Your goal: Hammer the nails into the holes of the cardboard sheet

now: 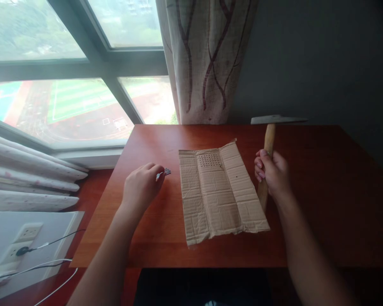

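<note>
My right hand [272, 170] is wrapped around the wooden handle of a hammer [269, 138], held upright with its long thin metal head at the top. On the left, my left hand [144, 182] rests with curled fingers at a small pile of thin dark metal pieces [167, 171] that look like nails. Its thumb and forefinger close over the pile, so whatever is between them is hidden. Between my hands lies a creased sheet of cardboard [220, 191]. A grid of small dark dots [210, 160] marks its far part, and a single dot is on its right panel.
The reddish-brown wooden table [156, 250] carries all of this. Behind it hang a patterned curtain [207, 63] and a dark wall [306, 63]. Windows [76, 110] are at the left, above a wall socket [28, 231] with cables.
</note>
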`<state>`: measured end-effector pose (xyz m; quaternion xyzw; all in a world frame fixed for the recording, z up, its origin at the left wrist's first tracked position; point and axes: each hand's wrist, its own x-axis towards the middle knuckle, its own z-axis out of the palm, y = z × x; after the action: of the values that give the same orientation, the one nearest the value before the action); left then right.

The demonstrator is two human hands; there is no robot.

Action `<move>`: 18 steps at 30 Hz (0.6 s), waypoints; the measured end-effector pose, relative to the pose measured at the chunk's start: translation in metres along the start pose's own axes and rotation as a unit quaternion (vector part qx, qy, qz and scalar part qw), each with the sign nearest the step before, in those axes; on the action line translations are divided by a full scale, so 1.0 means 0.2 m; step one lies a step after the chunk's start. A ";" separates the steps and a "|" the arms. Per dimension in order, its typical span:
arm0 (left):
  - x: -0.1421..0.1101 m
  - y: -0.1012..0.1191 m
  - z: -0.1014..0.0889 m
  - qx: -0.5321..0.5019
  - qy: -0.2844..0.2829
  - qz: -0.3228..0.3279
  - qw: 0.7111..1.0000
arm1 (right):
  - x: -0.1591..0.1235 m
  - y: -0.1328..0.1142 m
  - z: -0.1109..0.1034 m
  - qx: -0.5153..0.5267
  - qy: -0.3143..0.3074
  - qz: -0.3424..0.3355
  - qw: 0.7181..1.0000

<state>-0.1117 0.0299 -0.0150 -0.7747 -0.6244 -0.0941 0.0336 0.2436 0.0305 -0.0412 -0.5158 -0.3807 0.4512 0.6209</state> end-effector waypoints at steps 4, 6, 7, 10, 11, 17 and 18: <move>0.00 -0.01 0.04 0.079 -0.052 0.022 0.995 | 0.00 0.01 0.00 -0.013 0.007 -0.005 1.000; 0.00 0.00 0.04 0.089 -0.060 0.031 0.994 | -0.01 0.01 0.00 -0.014 0.007 -0.007 1.000; 0.00 0.01 0.05 0.094 -0.065 0.035 0.993 | -0.01 0.01 0.00 -0.015 0.008 -0.008 1.000; 0.00 0.01 0.05 0.108 -0.078 0.042 0.990 | -0.01 0.01 0.00 -0.019 0.009 -0.011 1.000; 0.00 0.01 0.06 0.111 -0.081 0.042 0.990 | -0.01 0.01 0.00 -0.021 0.009 -0.012 1.000; 0.00 0.00 0.07 0.119 -0.084 0.052 0.988 | -0.01 0.00 0.01 -0.023 0.007 -0.012 1.000; 0.00 0.00 0.07 0.120 -0.084 0.055 0.988 | -0.01 0.00 0.01 -0.024 0.006 -0.011 1.000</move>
<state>-0.1100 0.0316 -0.0298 -0.8032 -0.5885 0.0484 0.0787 0.2406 0.0286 -0.0418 -0.5288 -0.3932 0.4320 0.6157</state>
